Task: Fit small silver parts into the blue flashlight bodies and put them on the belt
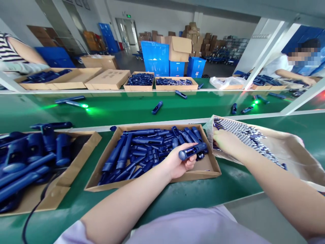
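My left hand [180, 162] is closed around a blue tube-shaped housing [193, 151] with a rounded end and a long cut-out in its side. It is held above the right part of a shallow cardboard box [152, 183] of similar blue housings [147, 140]. My right hand [224, 140] reaches into the left end of a plastic-lined box [286, 149], against small striped silver-and-dark cylindrical parts [243, 132] lying in rows. Its fingers look curled down, and their tips are hidden, so what they hold cannot be made out.
At left, another cardboard box [54, 196] holds larger blue housings and a black cable [42, 198]. Beyond, a green belt [122, 110] carries scattered housings, some with green lights [85, 105]. Boxes of parts [141, 79] line its far side. Co-workers [281, 67] sit across, left and right.
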{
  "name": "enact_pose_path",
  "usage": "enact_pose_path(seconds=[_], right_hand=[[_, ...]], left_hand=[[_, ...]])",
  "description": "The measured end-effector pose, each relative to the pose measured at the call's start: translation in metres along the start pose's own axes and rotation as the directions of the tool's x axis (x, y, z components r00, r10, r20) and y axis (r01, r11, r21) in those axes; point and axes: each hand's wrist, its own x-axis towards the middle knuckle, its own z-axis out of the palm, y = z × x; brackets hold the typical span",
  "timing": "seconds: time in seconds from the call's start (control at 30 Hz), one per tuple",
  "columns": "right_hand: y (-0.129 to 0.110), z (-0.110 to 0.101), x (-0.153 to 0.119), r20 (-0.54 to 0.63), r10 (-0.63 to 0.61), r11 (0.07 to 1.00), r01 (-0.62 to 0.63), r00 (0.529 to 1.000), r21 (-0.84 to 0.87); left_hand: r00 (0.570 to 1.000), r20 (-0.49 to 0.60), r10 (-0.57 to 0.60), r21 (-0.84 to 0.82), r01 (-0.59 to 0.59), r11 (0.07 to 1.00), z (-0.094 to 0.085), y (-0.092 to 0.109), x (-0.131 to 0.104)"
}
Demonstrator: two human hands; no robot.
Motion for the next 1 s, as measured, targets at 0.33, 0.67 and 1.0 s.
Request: enact_pose_path(seconds=[0.33, 0.67, 1.0], right_hand=[[-0.053, -0.047, -0.058, -0.288, -0.469, 0.875, 0.483, 0.835, -0.023], [-0.086, -0.02, -0.067, -0.468, -0.389, 0.849, 0.506, 0.793, 0.151], [-0.108, 0.003, -0.097, -0.556, -0.263, 0.917, 0.383, 0.789, 0.111]], left_hand=[[0.999, 0.038, 0.02, 0.015, -0.02, 1.0, 0.0, -0.003, 0.004], [0.994, -0.048, 0.095, 0.033, -0.094, 0.995, 0.014, -0.004, -0.003], [0.971, -0.154, 0.184, 0.034, -0.181, 0.983, 0.011, -0.006, 0.0]])
